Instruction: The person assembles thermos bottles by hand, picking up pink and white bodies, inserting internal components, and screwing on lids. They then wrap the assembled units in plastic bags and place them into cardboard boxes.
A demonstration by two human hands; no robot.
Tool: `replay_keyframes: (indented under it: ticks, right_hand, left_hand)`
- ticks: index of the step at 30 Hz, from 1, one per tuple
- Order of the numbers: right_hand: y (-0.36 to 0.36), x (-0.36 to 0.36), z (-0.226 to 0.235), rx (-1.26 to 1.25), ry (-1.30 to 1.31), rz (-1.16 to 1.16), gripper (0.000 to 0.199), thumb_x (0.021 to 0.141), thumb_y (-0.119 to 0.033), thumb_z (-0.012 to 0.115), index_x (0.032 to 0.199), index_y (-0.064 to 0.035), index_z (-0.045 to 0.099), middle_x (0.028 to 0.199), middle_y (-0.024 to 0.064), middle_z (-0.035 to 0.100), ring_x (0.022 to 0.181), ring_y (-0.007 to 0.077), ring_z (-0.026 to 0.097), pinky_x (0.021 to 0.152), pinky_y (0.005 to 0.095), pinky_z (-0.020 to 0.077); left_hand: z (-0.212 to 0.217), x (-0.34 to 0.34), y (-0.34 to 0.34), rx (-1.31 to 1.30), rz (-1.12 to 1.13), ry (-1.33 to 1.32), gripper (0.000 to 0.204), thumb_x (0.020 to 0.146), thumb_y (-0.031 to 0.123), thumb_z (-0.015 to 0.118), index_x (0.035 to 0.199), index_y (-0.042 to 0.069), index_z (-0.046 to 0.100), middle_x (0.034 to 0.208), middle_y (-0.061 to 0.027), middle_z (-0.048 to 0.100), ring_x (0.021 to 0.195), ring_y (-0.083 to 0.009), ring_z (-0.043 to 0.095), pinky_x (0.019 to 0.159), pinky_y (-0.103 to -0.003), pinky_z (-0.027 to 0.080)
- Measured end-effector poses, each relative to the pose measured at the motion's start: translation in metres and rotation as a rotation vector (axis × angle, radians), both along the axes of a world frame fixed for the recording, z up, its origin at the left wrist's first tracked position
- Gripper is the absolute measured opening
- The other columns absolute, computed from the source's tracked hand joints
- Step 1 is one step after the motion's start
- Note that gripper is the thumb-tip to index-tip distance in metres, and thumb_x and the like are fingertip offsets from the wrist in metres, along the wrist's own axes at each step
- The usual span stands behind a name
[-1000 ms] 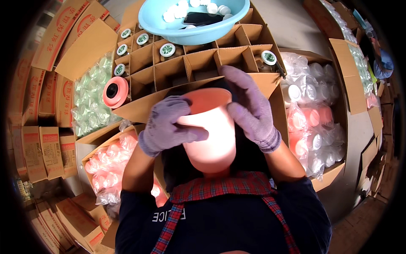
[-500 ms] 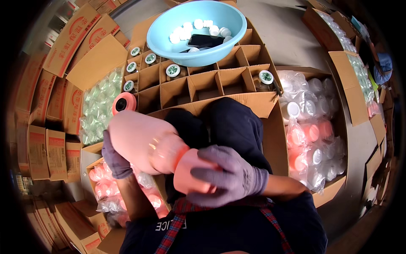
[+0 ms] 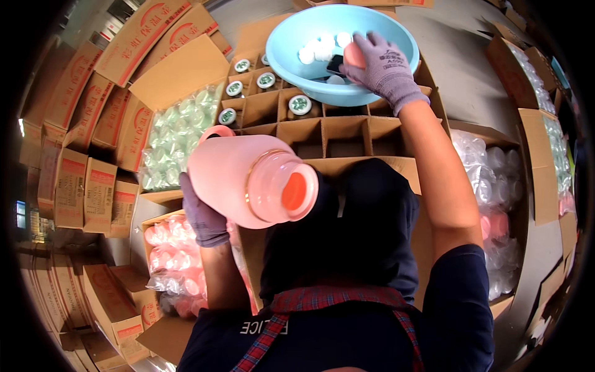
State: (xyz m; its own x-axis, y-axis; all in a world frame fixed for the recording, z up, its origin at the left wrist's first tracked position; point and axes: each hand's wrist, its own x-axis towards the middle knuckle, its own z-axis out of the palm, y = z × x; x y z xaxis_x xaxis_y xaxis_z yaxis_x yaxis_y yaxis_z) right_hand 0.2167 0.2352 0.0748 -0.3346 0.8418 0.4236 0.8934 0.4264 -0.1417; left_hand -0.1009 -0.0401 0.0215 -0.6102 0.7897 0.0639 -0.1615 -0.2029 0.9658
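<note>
My left hand (image 3: 203, 217) grips a pink vacuum jug (image 3: 232, 177) around its lower left side, tilting it so the uncovered mouth (image 3: 296, 191) points right and toward me. Inside the mouth it looks orange-red. Behind the jug a pink handle or base part (image 3: 218, 131) partly shows. My right hand (image 3: 385, 69) reaches over the light blue basin (image 3: 297, 79), fingers closed on a pink lid (image 3: 354, 56) that they partly cover. White caps (image 3: 319, 49) and a black, phone-like object (image 3: 335, 64) lie in the basin.
The basin rests on a divided carton (image 3: 304, 130) holding several jugs with green-patterned tops (image 3: 300, 105). Bagged green cups (image 3: 180, 139) and pink lids (image 3: 176, 254) stand in cartons at left. Another carton of bagged white and pink parts (image 3: 496, 180) is at right. Stacked cartons (image 3: 93, 124) line the far left.
My right hand has left the jug's neck with the pink lid and moved up to the basin. The jug's mouth is now uncovered. The view has shifted, so the surroundings sit further right.
</note>
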Motion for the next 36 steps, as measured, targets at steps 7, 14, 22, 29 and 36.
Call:
replay_keyframes:
  ticks: [7,14,22,29,36]
  right_hand:
    - [-0.003,0.02,-0.039,0.012,0.147,0.141,0.045,0.094,-0.047,0.059,0.118,-0.0105,0.07,0.113,0.0135,0.071,0.111,0.0326,0.064,0.105,0.0458,0.0441]
    - [-0.079,0.072,-0.056,0.185,0.567,0.182,0.031,0.087,-0.015,0.071,0.115,-0.0017,0.068,0.115,0.0161,0.069,0.11,0.0353,0.063,0.098,0.0436,0.0484]
    - [-0.123,0.093,-0.039,0.087,0.533,0.305,0.028,0.086,-0.008,0.07,0.112,0.0023,0.067,0.114,0.019,0.068,0.11,0.0376,0.063,0.095,0.0426,0.05]
    - [-0.067,0.085,-0.006,-0.05,0.505,0.255,0.027,0.091,-0.014,0.067,0.114,-0.001,0.07,0.114,0.0185,0.069,0.104,0.036,0.066,0.092,0.0436,0.0517]
    - [0.045,0.025,0.005,-0.444,-0.042,0.197,0.047,0.094,-0.034,0.062,0.131,-0.0053,0.062,0.116,0.0211,0.067,0.114,0.0369,0.063,0.102,0.0432,0.0471]
  left_hand:
    - [-0.01,0.018,0.008,0.011,-0.148,-0.221,0.062,0.108,0.054,0.035,0.142,0.006,0.053,0.133,-0.0125,0.063,0.12,-0.0238,0.061,0.103,-0.038,0.05]
    - [-0.026,0.015,0.009,0.206,-0.532,-0.624,0.069,0.105,0.06,0.038,0.148,0.007,0.045,0.145,-0.0133,0.055,0.127,-0.0295,0.057,0.108,-0.046,0.047]
    - [0.015,0.055,0.007,-0.026,0.131,0.653,0.025,0.094,0.028,0.061,0.091,0.003,0.055,0.087,-0.0093,0.068,0.074,-0.0243,0.065,0.066,-0.036,0.053]
    - [0.032,0.143,0.039,0.327,-0.766,1.19,0.05,0.066,0.031,0.09,0.056,0.013,0.045,0.054,-0.0045,0.046,0.05,-0.026,0.052,0.05,-0.037,0.038]
    - [-0.016,0.131,0.069,0.447,-0.803,0.829,0.042,0.066,0.029,0.089,0.058,0.014,0.051,0.056,-0.0037,0.049,0.052,-0.0255,0.054,0.051,-0.037,0.04]
